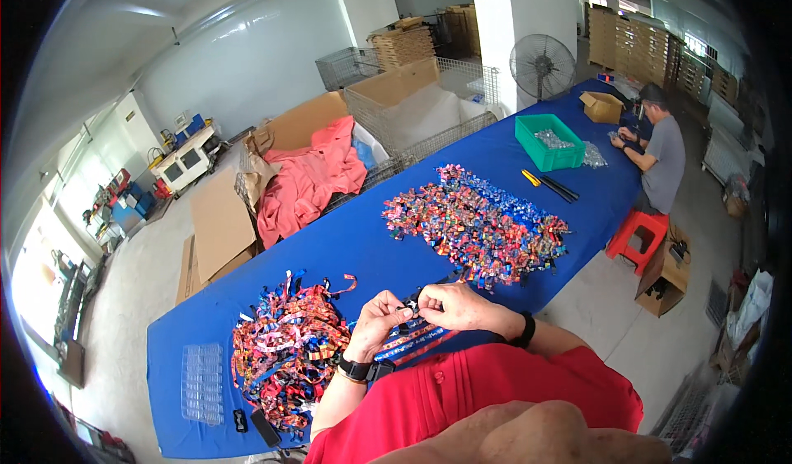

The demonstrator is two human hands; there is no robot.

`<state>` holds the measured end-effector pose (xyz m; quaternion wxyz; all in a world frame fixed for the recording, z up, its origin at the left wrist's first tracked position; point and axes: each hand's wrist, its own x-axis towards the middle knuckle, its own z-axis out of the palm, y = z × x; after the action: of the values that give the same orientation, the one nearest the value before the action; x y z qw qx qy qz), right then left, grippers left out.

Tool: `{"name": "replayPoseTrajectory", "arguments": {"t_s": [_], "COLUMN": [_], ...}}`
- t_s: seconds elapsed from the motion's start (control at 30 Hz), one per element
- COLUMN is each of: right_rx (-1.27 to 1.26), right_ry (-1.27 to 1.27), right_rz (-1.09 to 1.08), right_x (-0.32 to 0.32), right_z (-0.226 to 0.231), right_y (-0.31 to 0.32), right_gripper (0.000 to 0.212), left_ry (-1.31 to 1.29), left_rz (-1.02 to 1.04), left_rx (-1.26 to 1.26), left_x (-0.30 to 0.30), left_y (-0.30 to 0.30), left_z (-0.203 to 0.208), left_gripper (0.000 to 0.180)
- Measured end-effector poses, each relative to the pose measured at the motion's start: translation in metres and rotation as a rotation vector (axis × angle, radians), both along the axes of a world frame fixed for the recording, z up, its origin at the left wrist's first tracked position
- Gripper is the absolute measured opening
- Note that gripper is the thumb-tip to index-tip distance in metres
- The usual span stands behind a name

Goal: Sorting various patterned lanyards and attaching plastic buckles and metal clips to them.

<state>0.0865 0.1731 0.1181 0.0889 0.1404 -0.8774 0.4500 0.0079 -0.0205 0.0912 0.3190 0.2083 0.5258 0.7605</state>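
Close in front of my red shirt, my left hand [379, 322] and my right hand [458, 307] are brought together, fingertips pinched. Between them is a small black piece [410, 306], perhaps a buckle; the fingers partly cover it. Patterned straps [415, 344] in orange, red and blue lie just below the hands, and I cannot tell whether they join the black piece. Left of my left hand is a loose heap of patterned straps [295, 344]. Beyond my right hand spreads a wide pile of small, bundled colourful straps [483, 229].
On the blue table [330, 254] are a clear compartment tray [202, 383], a black phone-like object [265, 428], a green crate [549, 141] of clear packets and an open carton [601, 107]. A co-worker [662, 150] works at the far right, near a red stool [637, 240].
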Motion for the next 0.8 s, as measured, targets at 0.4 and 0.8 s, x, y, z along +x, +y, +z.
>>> {"name": "replayPoseTrajectory", "arguments": {"t_s": [0.4,0.8], "right_rx": [-0.06,0.156], "right_ry": [-0.052,0.369], "right_rz": [-0.009,0.231], "right_x": [-0.019,-0.038], "right_z": [-0.004,-0.002], "right_y": [0.022,0.055], "right_gripper": [0.013,0.028], "left_ry": [0.125,0.31], "left_rz": [0.035,0.109], "left_rx": [-0.1,-0.262], "left_x": [0.004,0.006], "left_y": [0.022,0.047], "left_z": [0.015,0.012], "left_gripper": [0.016,0.019]}}
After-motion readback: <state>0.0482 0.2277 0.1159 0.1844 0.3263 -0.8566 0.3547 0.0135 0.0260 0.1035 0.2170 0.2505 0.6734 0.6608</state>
